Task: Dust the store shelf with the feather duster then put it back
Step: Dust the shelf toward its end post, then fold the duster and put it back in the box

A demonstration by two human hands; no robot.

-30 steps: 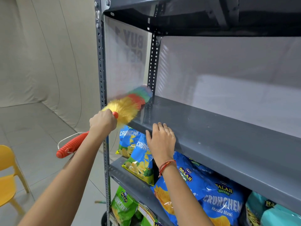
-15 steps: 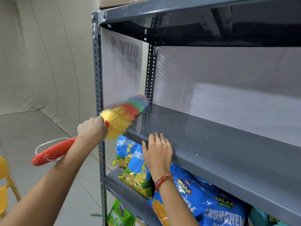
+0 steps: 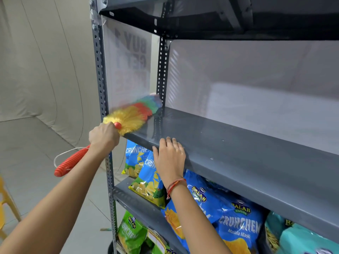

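A feather duster (image 3: 134, 114) with a yellow, red, green and blue head lies across the left end of the grey metal shelf (image 3: 238, 143), its tip blurred near the rear upright. My left hand (image 3: 103, 136) grips its stem just behind the head; the ribbed red handle (image 3: 70, 163) with a white cord loop sticks out below my wrist. My right hand (image 3: 170, 158), with a red thread on the wrist, rests flat on the shelf's front edge, fingers apart, holding nothing.
Blue crisp bags (image 3: 236, 219) fill the shelf below, green bags (image 3: 129, 233) lower still. A perforated grey upright (image 3: 100, 74) stands at the rack's front left corner. A dark shelf (image 3: 220, 17) hangs overhead. A yellow chair (image 3: 4, 206) stands at far left on the tiled floor.
The duster head has shifted slightly along the shelf's left end and is motion-blurred. My left hand has moved with it. My right hand stays on the front edge.
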